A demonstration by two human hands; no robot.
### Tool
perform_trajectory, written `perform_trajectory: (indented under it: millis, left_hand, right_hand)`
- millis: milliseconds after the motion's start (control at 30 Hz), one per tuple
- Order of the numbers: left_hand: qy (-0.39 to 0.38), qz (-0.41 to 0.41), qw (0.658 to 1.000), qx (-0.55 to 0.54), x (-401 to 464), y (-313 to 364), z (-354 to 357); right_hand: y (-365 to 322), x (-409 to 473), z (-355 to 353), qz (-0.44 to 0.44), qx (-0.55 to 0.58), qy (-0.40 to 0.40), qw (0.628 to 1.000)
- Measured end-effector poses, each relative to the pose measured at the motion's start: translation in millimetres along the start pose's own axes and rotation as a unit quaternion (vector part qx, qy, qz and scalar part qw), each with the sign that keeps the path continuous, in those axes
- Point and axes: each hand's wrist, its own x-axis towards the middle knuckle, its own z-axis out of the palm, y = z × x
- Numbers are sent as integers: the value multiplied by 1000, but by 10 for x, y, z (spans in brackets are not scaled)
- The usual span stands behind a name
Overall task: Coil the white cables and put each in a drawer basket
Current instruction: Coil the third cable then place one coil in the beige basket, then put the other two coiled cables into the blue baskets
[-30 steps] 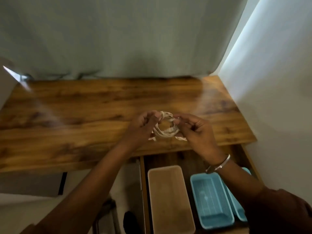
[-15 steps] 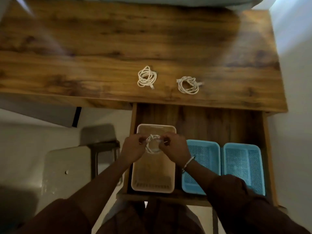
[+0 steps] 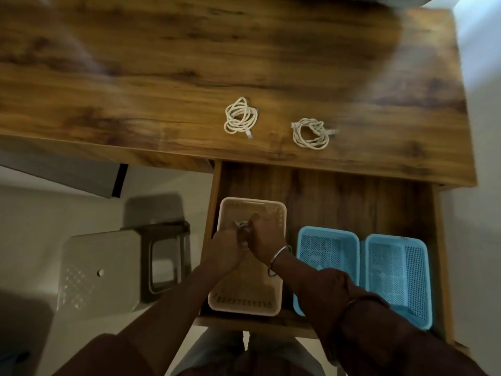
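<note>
My left hand (image 3: 226, 249) and my right hand (image 3: 264, 244) are together inside the beige basket (image 3: 279, 213) in the open drawer. Between their fingers they hold a coiled white cable (image 3: 241, 224), mostly hidden by the hands. Two more coiled white cables lie on the wooden desk: the left coil (image 3: 240, 118) and the right coil (image 3: 310, 132), both near the front edge. Two blue baskets stand in the drawer right of the beige one: the near blue basket (image 3: 326, 237) and the far-right blue basket (image 3: 397, 270).
The drawer (image 3: 352, 196) is pulled out under the desk's right half, with bare wood behind the baskets. A white stool (image 3: 100, 272) with a dark frame stands on the floor to the left. A white wall runs along the right.
Both hands have carried the coiled cable from above the desk down into the beige basket. My view has tilted downward, bringing the two coils on the desk and the whole drawer into sight.
</note>
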Motion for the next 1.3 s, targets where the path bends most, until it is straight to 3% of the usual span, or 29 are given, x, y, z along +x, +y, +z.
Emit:
perform_trajectory:
  millis: [200,267,400,500,600,733,933,1167,1300]
  left_hand:
    - [4,56,998,16,127,118,-267]
    - [71,100,992,13,268,271,-443]
    - [194,206,958,47,626,702,-746]
    - [167,269,940,123,967,1020,-885]
    - [88,277,934,206,1157,1217,-906]
    - [72,245,928,273,1193,1316,-798]
    - [8,227,934,275,1193,1224,-679]
    - [52,210,942,256,1031,1056,-453]
    - [74,197,956,206,698,1156,-135]
  right_hand:
    - [-38,40,-390,31,36,-16,999]
    - [-31,158,-726,33,32,44,998]
    - [113,558,-1428,45,10,237,970]
    - [364,884,-1779,52,-37,327,943]
    - [597,1132,-1854,107,-101,272,951]
    - [717,1317,-1783,102,-49,174,978]
    - [690,1258,-1794,92,4,213,973]
    - [666,-47,-1757,99,-28,204,974]
    - [811,-928,-1428,108,-50,127,985]
